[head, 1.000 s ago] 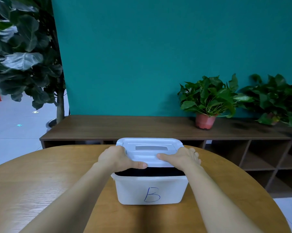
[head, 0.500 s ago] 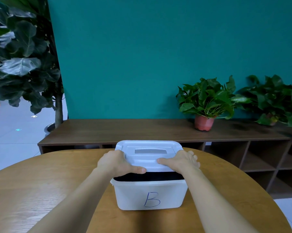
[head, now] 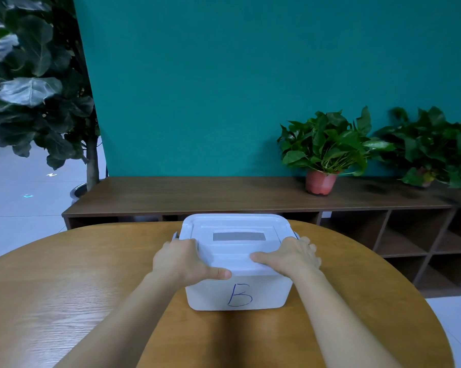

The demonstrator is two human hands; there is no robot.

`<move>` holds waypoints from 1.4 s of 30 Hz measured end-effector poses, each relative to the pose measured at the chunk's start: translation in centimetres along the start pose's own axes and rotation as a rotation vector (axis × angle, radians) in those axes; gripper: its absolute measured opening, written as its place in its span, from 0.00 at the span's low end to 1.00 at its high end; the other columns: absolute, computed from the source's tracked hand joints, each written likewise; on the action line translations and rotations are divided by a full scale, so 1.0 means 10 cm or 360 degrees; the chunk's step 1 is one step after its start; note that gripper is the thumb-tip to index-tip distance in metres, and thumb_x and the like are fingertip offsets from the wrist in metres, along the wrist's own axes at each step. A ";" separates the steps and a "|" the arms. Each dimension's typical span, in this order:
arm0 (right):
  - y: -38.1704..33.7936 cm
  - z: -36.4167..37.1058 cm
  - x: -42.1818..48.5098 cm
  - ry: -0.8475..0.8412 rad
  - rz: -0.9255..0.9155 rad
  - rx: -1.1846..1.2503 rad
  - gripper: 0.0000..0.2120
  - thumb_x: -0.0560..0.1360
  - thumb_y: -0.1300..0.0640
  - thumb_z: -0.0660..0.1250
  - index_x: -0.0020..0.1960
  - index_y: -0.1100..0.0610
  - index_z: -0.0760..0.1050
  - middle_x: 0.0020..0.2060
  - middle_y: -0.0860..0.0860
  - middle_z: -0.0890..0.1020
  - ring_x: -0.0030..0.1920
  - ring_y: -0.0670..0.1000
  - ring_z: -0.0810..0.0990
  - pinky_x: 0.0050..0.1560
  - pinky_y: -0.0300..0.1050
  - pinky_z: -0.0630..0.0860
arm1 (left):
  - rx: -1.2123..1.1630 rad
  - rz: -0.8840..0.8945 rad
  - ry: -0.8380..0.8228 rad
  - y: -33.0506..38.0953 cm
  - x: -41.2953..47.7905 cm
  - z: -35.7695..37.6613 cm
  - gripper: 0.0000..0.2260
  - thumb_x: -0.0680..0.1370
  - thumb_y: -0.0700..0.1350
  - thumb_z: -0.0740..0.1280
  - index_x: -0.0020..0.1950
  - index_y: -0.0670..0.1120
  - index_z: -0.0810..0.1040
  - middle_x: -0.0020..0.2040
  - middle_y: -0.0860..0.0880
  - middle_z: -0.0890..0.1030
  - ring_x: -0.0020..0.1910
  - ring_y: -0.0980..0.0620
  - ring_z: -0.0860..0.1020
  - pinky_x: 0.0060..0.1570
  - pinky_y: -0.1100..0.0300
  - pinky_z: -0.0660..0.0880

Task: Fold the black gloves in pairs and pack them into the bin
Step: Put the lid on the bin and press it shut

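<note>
A white plastic bin (head: 210,296) marked with a blue "B" stands at the middle of the round wooden table (head: 91,261). Its white lid (head: 237,227) lies flat on the rim, with no gap showing. My left hand (head: 181,261) grips the lid's left edge, thumb along the front rim. On the opposite edge my right hand (head: 290,257) grips the same way, fingers wrapped over the side. The black gloves are hidden from view.
Behind the table runs a low dark wooden sideboard (head: 197,192) with open shelves on the right. Two potted plants (head: 322,155) (head: 431,150) stand on it. A tall leafy tree (head: 33,88) is at the far left, against a teal wall.
Both hands have brought the lid's front edge down. The dark gap that showed black contents under the lid has closed.
</note>
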State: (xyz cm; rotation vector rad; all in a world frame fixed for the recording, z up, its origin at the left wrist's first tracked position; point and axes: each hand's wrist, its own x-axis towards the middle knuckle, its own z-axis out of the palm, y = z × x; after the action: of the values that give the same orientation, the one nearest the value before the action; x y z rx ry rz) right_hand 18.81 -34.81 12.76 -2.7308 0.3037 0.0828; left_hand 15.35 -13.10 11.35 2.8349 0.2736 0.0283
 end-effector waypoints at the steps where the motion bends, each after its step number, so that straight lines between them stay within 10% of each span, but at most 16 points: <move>1: 0.01 0.01 -0.01 0.0013 -0.0011 -0.0009 0.33 0.64 0.29 0.69 0.57 0.52 0.74 0.61 0.52 0.69 0.64 0.55 0.66 0.57 0.49 0.67 | 0.0023 0.0003 0.0011 -0.01 -0.01 0.01 0.40 0.49 0.83 0.65 0.43 0.51 0.71 0.44 0.55 0.75 0.55 0.51 0.72 0.37 0.58 0.68; 6: 0.02 0.00 -0.02 0.0023 -0.0030 -0.0108 0.36 0.64 0.26 0.67 0.60 0.53 0.74 0.64 0.53 0.69 0.65 0.55 0.65 0.60 0.50 0.66 | 0.0156 -0.0062 -0.0052 0.02 -0.03 -0.05 0.43 0.50 0.85 0.60 0.46 0.52 0.73 0.61 0.49 0.75 0.62 0.47 0.71 0.55 0.52 0.71; 11: 0.02 -0.04 0.15 0.0135 -0.0279 -0.0321 0.52 0.64 0.20 0.58 0.77 0.52 0.60 0.75 0.55 0.60 0.76 0.57 0.54 0.72 0.56 0.56 | 0.0146 0.0064 -0.0076 0.13 0.15 -0.19 0.58 0.57 0.84 0.54 0.78 0.50 0.63 0.82 0.47 0.47 0.81 0.46 0.44 0.77 0.46 0.51; 16: 0.06 -0.02 0.40 -0.0195 -0.0568 -0.0370 0.52 0.67 0.19 0.53 0.81 0.46 0.42 0.80 0.52 0.39 0.78 0.53 0.33 0.77 0.58 0.35 | 0.0320 0.0239 -0.0208 0.17 0.47 -0.04 0.60 0.55 0.86 0.50 0.81 0.57 0.44 0.82 0.48 0.41 0.80 0.44 0.37 0.75 0.39 0.36; 33: 0.09 0.11 0.56 -0.0302 -0.0590 -0.0534 0.49 0.66 0.18 0.43 0.79 0.40 0.38 0.79 0.49 0.38 0.78 0.52 0.32 0.77 0.57 0.38 | 0.0484 0.0339 -0.0173 0.21 0.61 0.13 0.53 0.60 0.85 0.43 0.80 0.61 0.43 0.82 0.47 0.43 0.80 0.44 0.38 0.69 0.34 0.28; 42: 0.22 0.01 0.52 -0.0259 -0.0459 -0.0395 0.41 0.75 0.25 0.46 0.80 0.43 0.38 0.78 0.54 0.34 0.78 0.55 0.34 0.76 0.61 0.37 | 0.0254 0.0716 -0.0398 0.69 0.64 0.22 0.42 0.70 0.78 0.54 0.80 0.63 0.48 0.82 0.56 0.44 0.80 0.54 0.39 0.72 0.37 0.30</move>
State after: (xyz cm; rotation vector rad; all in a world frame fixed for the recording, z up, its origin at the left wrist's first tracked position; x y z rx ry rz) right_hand 23.37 -37.75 11.33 -2.9564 -0.1577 0.2776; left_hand 23.03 -19.01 11.21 2.9524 -0.4337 -0.2620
